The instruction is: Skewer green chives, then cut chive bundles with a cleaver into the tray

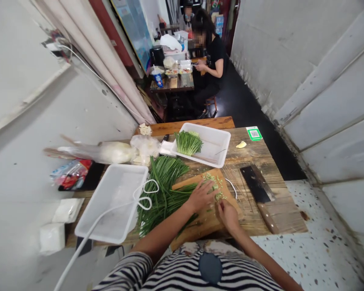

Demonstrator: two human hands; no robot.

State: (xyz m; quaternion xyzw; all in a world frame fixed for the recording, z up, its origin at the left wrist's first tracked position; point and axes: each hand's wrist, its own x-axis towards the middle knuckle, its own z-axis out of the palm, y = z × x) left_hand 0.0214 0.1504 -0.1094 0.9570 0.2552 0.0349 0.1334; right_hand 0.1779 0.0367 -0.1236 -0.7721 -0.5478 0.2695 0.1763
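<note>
A bunch of garlic chives (185, 190) lies across the wooden cutting board (197, 230), its cut ends toward the right. My left hand (202, 195) rests flat over those ends, fingers stretched out. Just right of it, my right hand (229, 216) is closed in a pinch low over the board; its fingertips hide whatever is between them. Small chopped pale green bits (216, 180) are scattered along the board's far right edge. A cleaver (261, 194) lies on the table to the right, apart from both hands.
More loose chives (166, 169) spread left of the board. One white tray (112, 226) stands at left with a white cable (101, 214) over it; another white tray (215, 141) holds cut chives. Thin sticks (242, 190) lie beside the cleaver. A person (214, 60) sits at a table beyond.
</note>
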